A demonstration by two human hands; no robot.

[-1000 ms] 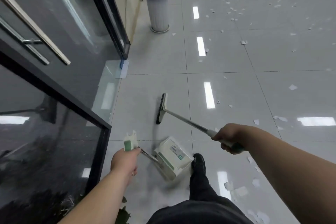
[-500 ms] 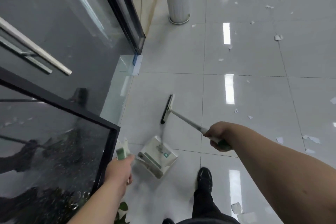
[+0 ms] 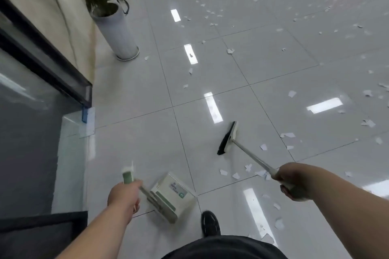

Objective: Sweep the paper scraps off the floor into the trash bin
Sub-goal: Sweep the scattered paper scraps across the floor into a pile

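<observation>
My right hand grips the white handle of a broom whose black-bristled head rests on the grey tiled floor ahead. My left hand grips the green-tipped handle of a white and green dustpan, which sits low near the floor just left of my black shoe. White paper scraps lie close between broom and dustpan. Many more paper scraps are scattered to the right and far back. No trash bin is in view.
A tall white planter with a leafy plant stands by the beige wall at the upper left. A dark-framed glass door runs along the left side. Ceiling lights reflect off the glossy tiles.
My view has swung right and away from the glass door. The broom head now lies further right among scraps, and the dustpan has moved with my left hand.
</observation>
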